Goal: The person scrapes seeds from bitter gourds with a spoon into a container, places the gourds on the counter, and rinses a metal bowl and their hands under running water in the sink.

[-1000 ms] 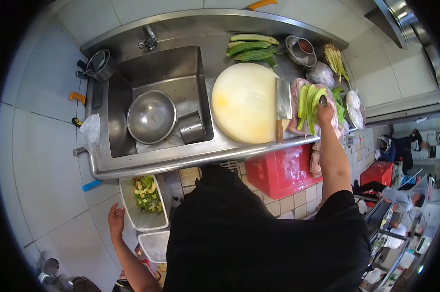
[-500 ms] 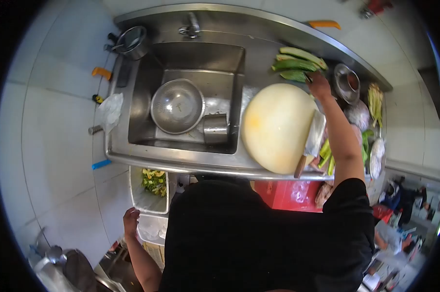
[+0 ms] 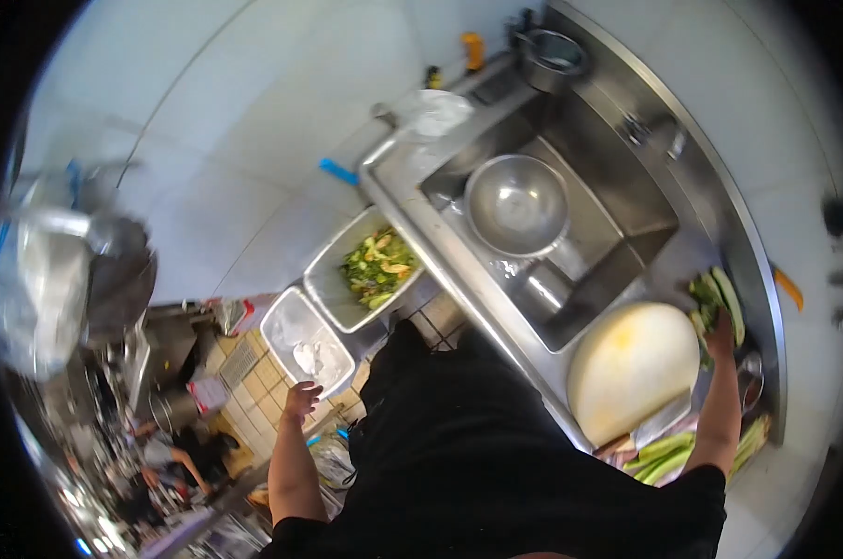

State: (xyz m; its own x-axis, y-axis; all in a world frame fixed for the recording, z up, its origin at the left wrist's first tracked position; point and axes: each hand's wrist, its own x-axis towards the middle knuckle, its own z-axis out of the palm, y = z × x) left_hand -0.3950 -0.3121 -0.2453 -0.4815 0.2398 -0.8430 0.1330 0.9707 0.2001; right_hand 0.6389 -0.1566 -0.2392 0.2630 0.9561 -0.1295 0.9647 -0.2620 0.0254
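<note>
My right hand (image 3: 720, 335) is at the long green gourds (image 3: 719, 296) behind the round white chopping board (image 3: 626, 373). Its fingers look curled, but blur and the gourds hide what they hold. A cleaver (image 3: 662, 419) lies flat on the board's edge, its wooden handle pointing toward my body. My left hand (image 3: 302, 399) hangs low at my side with loosely bent fingers and nothing in it. It is nearest the white bin (image 3: 277, 326), which has pale plastic inside. Beside that stands a bin (image 3: 326, 296) with green and yellow vegetable scraps.
The steel sink (image 3: 617, 238) holds a metal bowl (image 3: 517, 205) and a steel pot (image 3: 540, 289). More green stalks (image 3: 659, 456) lie right of the board. A metal container (image 3: 550, 61) stands at the sink's far corner. Other people (image 3: 184, 456) are in the kitchen at lower left.
My view has turned left, so the sink now runs diagonally and both bins show fully. My right hand stays by the gourds. My left hand remains low beside the bins.
</note>
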